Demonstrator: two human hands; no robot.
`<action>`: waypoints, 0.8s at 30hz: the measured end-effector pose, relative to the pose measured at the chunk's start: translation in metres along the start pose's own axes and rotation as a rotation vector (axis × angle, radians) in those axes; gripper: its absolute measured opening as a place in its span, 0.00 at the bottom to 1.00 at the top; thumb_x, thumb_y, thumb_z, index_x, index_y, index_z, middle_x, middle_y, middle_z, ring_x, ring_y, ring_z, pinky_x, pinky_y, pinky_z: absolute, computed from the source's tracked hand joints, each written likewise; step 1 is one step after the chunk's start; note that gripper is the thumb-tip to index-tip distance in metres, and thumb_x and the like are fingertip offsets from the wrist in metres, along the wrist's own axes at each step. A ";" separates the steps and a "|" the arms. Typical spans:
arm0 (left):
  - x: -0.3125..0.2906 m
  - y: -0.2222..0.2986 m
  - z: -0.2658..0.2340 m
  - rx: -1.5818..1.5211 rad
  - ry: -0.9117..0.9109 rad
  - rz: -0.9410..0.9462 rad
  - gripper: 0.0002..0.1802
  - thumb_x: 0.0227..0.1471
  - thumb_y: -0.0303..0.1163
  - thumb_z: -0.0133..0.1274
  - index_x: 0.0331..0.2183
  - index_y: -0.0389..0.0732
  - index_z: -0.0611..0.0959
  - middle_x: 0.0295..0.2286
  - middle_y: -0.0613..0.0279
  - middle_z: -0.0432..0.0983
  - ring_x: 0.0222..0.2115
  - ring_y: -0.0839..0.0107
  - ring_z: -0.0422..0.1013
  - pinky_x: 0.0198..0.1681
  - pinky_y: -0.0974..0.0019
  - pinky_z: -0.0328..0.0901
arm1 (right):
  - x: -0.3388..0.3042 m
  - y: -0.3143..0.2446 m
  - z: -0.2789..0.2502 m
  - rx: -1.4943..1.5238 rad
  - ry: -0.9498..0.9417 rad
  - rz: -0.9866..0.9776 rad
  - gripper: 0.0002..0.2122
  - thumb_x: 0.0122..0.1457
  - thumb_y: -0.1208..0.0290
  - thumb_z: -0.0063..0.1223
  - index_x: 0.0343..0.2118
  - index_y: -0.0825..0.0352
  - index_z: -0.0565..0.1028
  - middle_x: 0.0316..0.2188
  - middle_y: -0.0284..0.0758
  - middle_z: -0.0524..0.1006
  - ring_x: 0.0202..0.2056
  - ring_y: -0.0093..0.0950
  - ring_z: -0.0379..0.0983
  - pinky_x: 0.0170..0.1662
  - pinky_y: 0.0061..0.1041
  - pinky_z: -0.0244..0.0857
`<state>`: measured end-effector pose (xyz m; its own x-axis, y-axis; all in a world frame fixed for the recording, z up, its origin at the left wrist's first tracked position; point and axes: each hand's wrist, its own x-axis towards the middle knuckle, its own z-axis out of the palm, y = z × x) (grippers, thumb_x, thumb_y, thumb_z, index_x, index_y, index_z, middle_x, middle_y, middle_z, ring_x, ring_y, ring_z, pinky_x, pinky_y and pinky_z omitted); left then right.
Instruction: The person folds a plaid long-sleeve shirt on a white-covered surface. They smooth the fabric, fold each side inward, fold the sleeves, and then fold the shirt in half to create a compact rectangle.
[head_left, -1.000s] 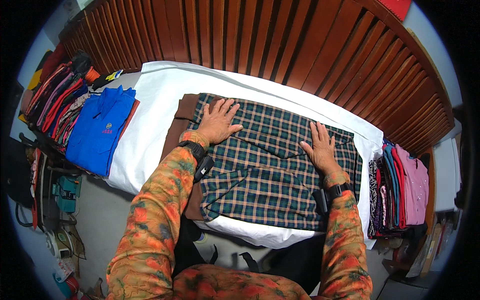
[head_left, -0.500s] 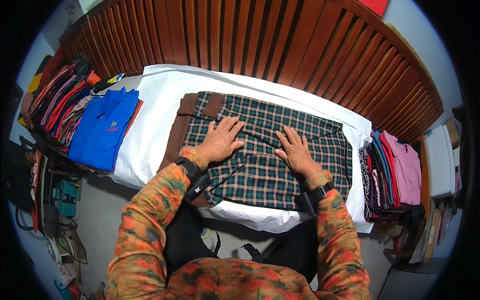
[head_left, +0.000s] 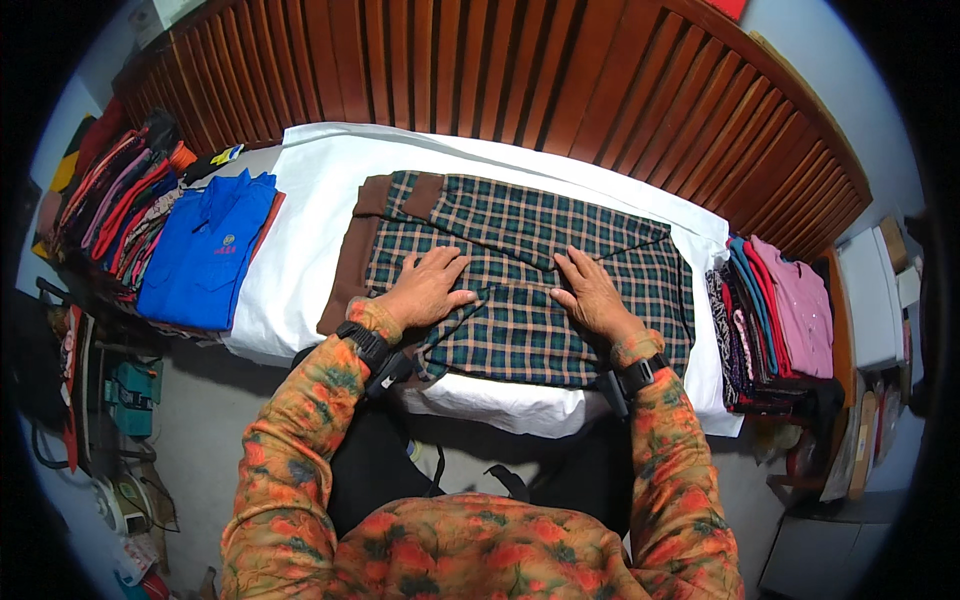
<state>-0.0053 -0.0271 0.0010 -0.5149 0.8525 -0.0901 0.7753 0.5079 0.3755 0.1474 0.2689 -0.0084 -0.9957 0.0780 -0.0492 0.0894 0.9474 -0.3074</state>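
A green, navy and tan plaid garment (head_left: 530,345) with brown bands at its left end lies laid out in layers on a white cloth (head_left: 300,240). My left hand (head_left: 425,288) rests flat on its left half, thumb pointing right and fingers spread. Flat on the right half lies my right hand (head_left: 592,293), its fingers stretched toward the far side. Neither hand grips the fabric. Creases run across the plaid between and beyond the hands.
On the left, a folded blue shirt (head_left: 205,260) lies beside a row of folded colored clothes (head_left: 120,200). More folded clothes, with a pink shirt (head_left: 797,310) outermost, stand at the right. A slatted wooden panel (head_left: 480,80) rises behind. A teal case (head_left: 133,395) sits lower left.
My left hand has slid slightly toward me and left over the plaid. The right hand stays nearly in place on the fabric. The view has shifted a little.
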 end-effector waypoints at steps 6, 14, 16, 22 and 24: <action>-0.036 0.021 -0.005 -0.054 0.144 -0.025 0.39 0.57 0.54 0.55 0.59 0.37 0.69 0.57 0.50 0.65 0.59 0.52 0.60 0.57 0.41 0.56 | -0.032 -0.007 -0.002 -0.056 0.112 -0.043 0.26 0.65 0.55 0.49 0.62 0.65 0.66 0.64 0.47 0.62 0.64 0.46 0.58 0.66 0.43 0.52; -0.090 0.049 0.006 0.083 0.275 -0.156 0.38 0.48 0.40 0.64 0.57 0.33 0.69 0.50 0.48 0.68 0.52 0.51 0.65 0.53 0.48 0.59 | -0.083 -0.029 0.017 -0.043 0.288 0.026 0.24 0.62 0.66 0.56 0.58 0.70 0.68 0.61 0.48 0.66 0.62 0.46 0.61 0.65 0.42 0.55; -0.094 0.047 0.007 0.078 0.272 -0.212 0.36 0.48 0.38 0.63 0.55 0.33 0.70 0.49 0.49 0.70 0.50 0.51 0.67 0.52 0.48 0.60 | -0.090 -0.034 0.020 -0.089 0.351 0.044 0.23 0.60 0.71 0.57 0.57 0.70 0.69 0.59 0.47 0.68 0.60 0.45 0.63 0.64 0.41 0.56; -0.091 0.037 0.003 0.062 0.231 -0.324 0.25 0.46 0.37 0.63 0.45 0.38 0.75 0.42 0.54 0.73 0.45 0.53 0.69 0.48 0.48 0.62 | -0.095 -0.058 0.030 -0.071 0.366 -0.022 0.23 0.58 0.74 0.57 0.57 0.69 0.69 0.58 0.47 0.68 0.60 0.46 0.63 0.64 0.43 0.56; -0.092 0.037 -0.002 -0.004 0.236 -0.256 0.18 0.44 0.33 0.62 0.37 0.40 0.75 0.37 0.57 0.72 0.41 0.53 0.68 0.43 0.49 0.61 | -0.098 -0.064 0.029 -0.041 0.370 -0.022 0.25 0.56 0.76 0.59 0.58 0.69 0.68 0.58 0.47 0.68 0.59 0.46 0.63 0.63 0.43 0.56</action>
<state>0.0702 -0.0872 0.0250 -0.7634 0.6450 0.0341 0.6088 0.7008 0.3717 0.2403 0.1920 -0.0116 -0.9391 0.1570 0.3058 0.0740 0.9611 -0.2663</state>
